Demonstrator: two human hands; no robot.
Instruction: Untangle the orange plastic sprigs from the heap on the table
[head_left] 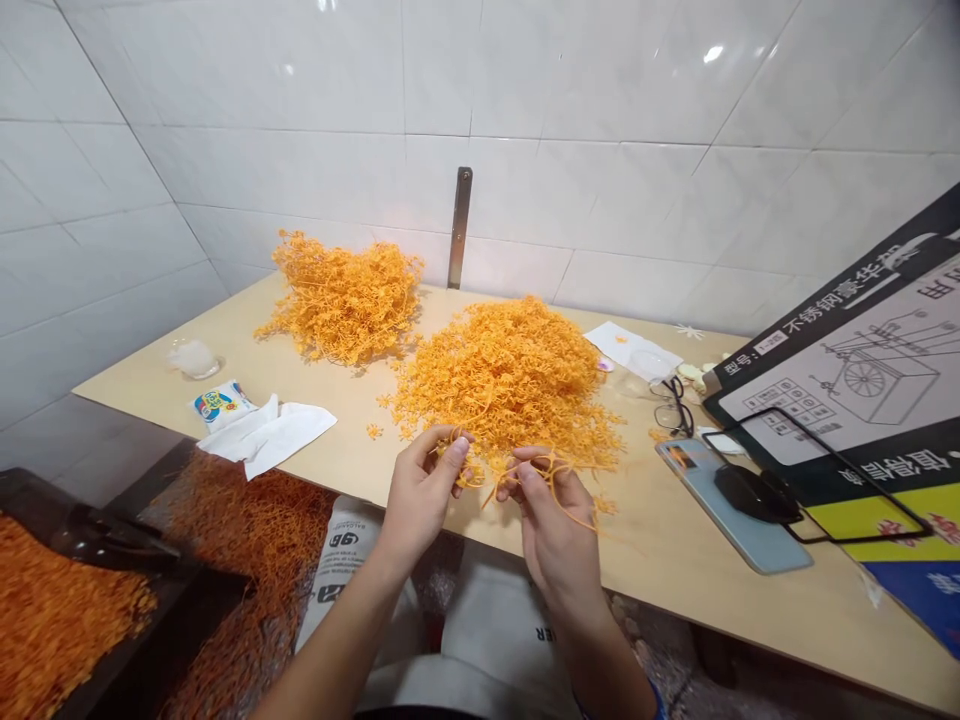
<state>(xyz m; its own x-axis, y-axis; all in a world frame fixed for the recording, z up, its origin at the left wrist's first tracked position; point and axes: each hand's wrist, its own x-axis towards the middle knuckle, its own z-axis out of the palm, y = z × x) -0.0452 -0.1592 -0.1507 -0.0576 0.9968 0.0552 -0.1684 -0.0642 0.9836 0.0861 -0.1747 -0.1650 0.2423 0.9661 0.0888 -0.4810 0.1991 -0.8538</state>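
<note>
Looks like the step in hand is picking apart orange sprigs: left hand (427, 485) has its fingers curled in, thumb pinching a small orange bit (471, 474), right hand (555, 515) pinches thin orange stems (553, 464), also mostly closed. Both sit at the near edge of the big orange pile (517, 375); I'd say next move calls for a light grip. Tan table (652, 560), second pile (349, 300) far left, phone (727, 510) right, tiled wall (525, 80) behind.

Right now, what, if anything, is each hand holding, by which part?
The left hand pinches a small, frilly orange sprig; the right hand, thin, curling orange stems. The grips hide the exact parts held.
</note>
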